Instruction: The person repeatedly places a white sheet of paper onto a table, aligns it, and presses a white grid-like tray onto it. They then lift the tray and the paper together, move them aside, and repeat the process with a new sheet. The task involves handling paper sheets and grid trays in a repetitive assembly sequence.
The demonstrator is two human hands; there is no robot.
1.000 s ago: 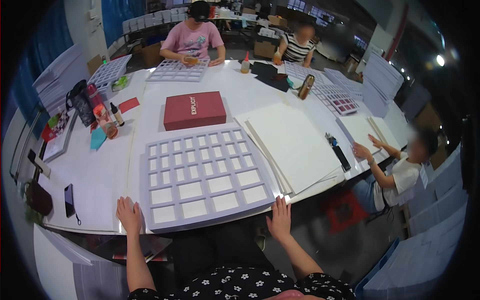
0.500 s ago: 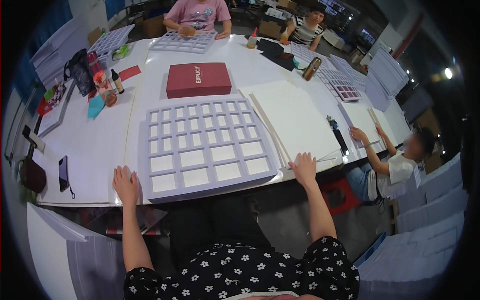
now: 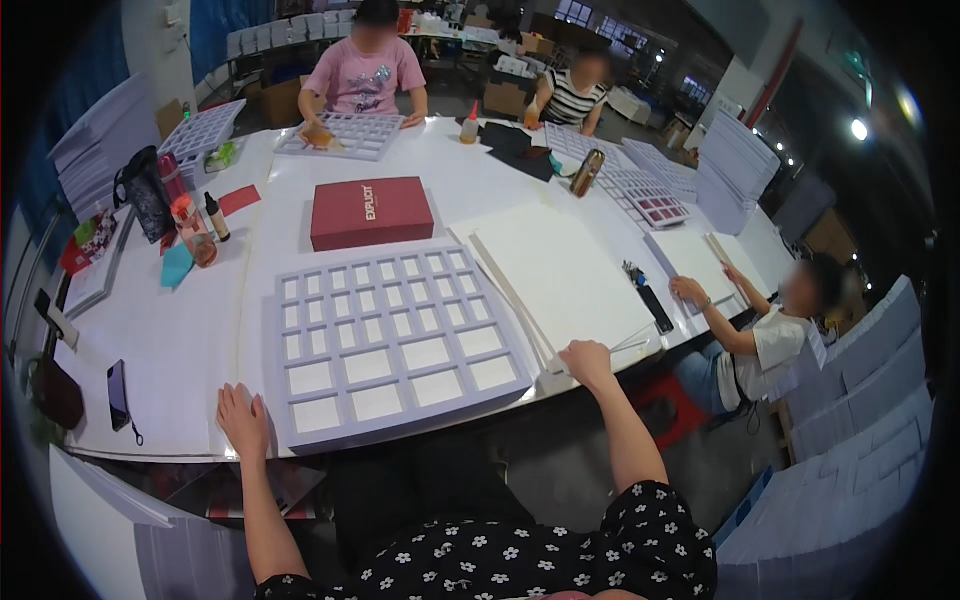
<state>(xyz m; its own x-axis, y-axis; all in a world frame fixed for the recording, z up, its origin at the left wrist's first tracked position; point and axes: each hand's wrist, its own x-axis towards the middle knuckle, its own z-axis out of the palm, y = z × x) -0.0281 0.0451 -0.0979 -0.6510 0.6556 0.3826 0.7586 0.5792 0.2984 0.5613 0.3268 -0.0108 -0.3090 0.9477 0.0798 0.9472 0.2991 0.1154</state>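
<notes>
At the white table (image 3: 180, 350): left hand (image 3: 243, 415) flat, empty, beside lavender gridded tray (image 3: 380, 430); right hand (image 3: 587, 362) at white rectangular sheets (image 3: 560, 280), grip unclear; likely sheet handling, needs edge pinch

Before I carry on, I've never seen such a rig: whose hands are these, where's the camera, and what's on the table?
No machine here: these are a person's own bare hands, seen by a fisheye camera worn on the head, so edges bend near the rim. The left hand rests on the white table beside a pale compartment tray. The right hand is curled at the near edge of stacked white boards; whether it grips one isn't clear. Beyond the tray sits a red box; a phone lies far left. A co-worker in pink is across the table.
</notes>
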